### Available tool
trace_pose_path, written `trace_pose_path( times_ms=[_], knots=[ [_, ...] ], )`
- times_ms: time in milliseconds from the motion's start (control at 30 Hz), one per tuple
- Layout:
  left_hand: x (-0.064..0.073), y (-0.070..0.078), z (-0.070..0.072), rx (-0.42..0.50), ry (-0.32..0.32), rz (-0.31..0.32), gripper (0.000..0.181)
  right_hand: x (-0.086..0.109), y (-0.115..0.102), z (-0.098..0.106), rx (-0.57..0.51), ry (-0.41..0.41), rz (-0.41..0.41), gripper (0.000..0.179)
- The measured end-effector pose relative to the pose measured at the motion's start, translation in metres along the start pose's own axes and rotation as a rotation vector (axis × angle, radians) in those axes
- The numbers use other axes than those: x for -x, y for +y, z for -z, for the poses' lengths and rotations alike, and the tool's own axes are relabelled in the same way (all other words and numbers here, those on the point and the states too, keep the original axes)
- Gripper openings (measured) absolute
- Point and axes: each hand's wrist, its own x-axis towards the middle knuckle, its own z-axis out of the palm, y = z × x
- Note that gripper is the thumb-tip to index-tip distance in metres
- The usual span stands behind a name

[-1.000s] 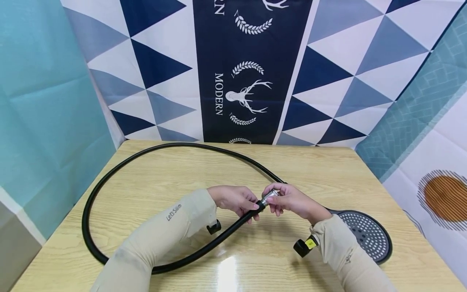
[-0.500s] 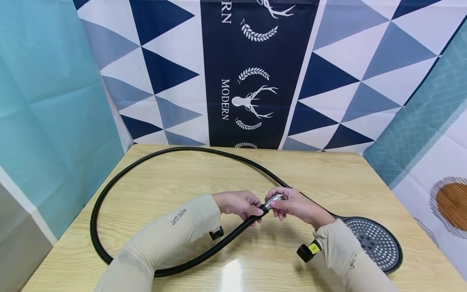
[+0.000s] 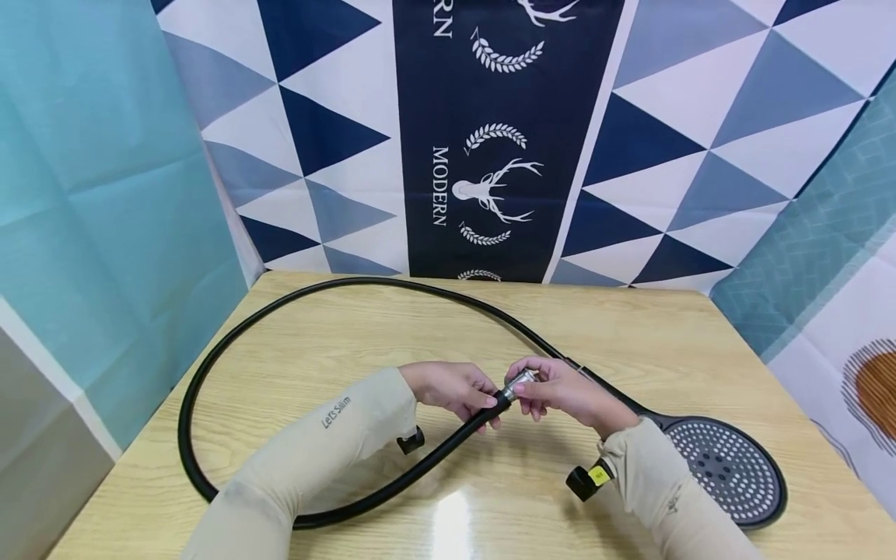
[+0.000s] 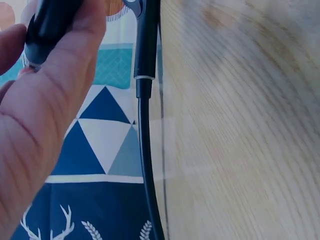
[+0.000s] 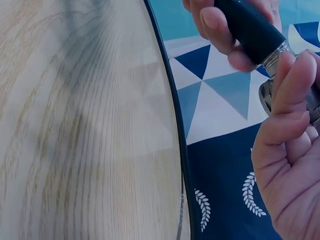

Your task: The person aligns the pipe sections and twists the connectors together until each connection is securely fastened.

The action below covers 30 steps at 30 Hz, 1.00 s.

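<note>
Both hands meet above the middle of the table in the head view. My left hand point(image 3: 455, 389) grips the black end piece point(image 3: 499, 402) of a long black shower hose point(image 3: 413, 291). My right hand point(image 3: 563, 393) pinches a silver metal fitting point(image 3: 519, 382) at the tip of that end. Close up in the right wrist view, a silver threaded collar point(image 5: 275, 57) shows between the black end piece point(image 5: 252, 32) and the fitting, which the right fingers partly cover. At the right lies a black shower head point(image 3: 728, 470), its handle point(image 4: 146, 45) joined to the hose's other end.
The hose loops widely over the left half of the wooden table point(image 3: 350, 342). Part of it passes behind the left sleeve point(image 3: 308, 459). A patterned cloth point(image 3: 483, 140) stands along the back edge, with teal cloth point(image 3: 119, 202) on the left. The right sleeve point(image 3: 672, 482) overlaps the shower head.
The head view has shifted, so the table and shower head appear farther right. Both hands keep their hold on the hose end and fitting, with only small finger movements visible.
</note>
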Motion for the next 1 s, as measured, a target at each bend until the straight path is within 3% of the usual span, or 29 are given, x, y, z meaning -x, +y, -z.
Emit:
trace_pose_path(
  times_ms=[67, 233, 400, 667, 767, 1000],
  knots=[
    [0.002, -0.001, 0.001, 0.005, -0.012, -0.002, 0.019, 0.0, 0.0, -0.001, -0.006, -0.004, 0.006, 0.026],
    [0.003, 0.0, 0.0, 0.002, 0.041, -0.007, 0.019, -0.001, 0.0, -0.002, -0.026, -0.003, 0.022, 0.022],
    [0.007, 0.001, 0.0, -0.045, 0.09, 0.008, 0.018, -0.002, 0.002, -0.004, -0.03, -0.011, 0.046, 0.016],
    [0.01, 0.008, -0.002, -0.099, 0.115, -0.029, 0.017, -0.001, 0.002, -0.001, -0.045, -0.022, 0.109, 0.013],
    [0.01, 0.009, -0.002, -0.108, 0.135, -0.028, 0.017, -0.002, 0.0, 0.0, -0.047, -0.02, 0.094, 0.01],
    [0.009, 0.013, 0.002, -0.109, 0.201, -0.027, 0.018, -0.009, -0.009, -0.002, -0.05, 0.069, 0.028, 0.009]
  ],
)
